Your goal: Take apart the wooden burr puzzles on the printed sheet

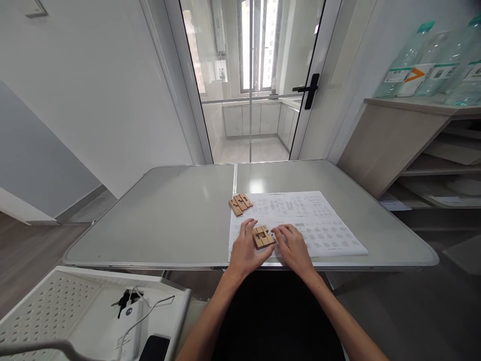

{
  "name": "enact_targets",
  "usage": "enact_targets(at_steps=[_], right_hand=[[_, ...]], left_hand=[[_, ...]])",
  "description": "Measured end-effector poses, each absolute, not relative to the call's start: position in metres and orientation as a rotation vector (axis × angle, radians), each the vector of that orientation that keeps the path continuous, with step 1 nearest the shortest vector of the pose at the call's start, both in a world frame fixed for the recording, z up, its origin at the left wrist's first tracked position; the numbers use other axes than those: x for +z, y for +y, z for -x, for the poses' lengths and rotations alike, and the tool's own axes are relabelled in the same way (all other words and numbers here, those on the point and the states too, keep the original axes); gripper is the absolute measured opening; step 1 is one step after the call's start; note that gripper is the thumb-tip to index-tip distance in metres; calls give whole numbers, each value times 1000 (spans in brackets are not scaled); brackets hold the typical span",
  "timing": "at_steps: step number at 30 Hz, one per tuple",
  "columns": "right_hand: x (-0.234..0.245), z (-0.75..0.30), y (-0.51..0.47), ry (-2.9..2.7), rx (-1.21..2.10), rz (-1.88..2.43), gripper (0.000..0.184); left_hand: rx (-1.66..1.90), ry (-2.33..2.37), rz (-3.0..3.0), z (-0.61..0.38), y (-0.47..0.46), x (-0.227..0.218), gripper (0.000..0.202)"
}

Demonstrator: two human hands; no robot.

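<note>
A small square wooden interlocking puzzle [263, 237], built of notched wooden pieces with a gap in its middle, lies on a printed paper sheet [323, 205]. My left hand [246, 250] is wrapped round its left side and front edge, thumb along the front and fingers at the left. Close by the puzzle's right edge is my right hand [293, 248], its fingers bent and drawn together at the tips. Whether those tips pinch a small piece is too small to tell. Several loose notched wooden pieces [240, 204] lie side by side on the sheet's far left corner.
The grey folding table [180, 215] has a seam down its middle. Below its left front, a white basket [184, 306] holds keys, a white device with a cable and a black phone [155, 348]. Plastic bottles [421, 70] stand on a shelf unit at right. Behind is a glass door [276, 125].
</note>
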State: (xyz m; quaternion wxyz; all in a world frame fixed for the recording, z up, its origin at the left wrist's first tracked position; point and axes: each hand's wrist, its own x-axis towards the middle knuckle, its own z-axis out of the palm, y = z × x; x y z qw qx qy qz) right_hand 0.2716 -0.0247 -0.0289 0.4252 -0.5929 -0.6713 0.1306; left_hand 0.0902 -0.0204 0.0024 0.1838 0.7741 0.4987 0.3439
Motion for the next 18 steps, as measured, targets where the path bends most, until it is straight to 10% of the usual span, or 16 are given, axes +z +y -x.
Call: enact_targets(at_steps=[18], right_hand=[[-28,-270,-25,-1539,397,1493,38]], left_hand=[[603,1440,-2307,-88,12,15,62]])
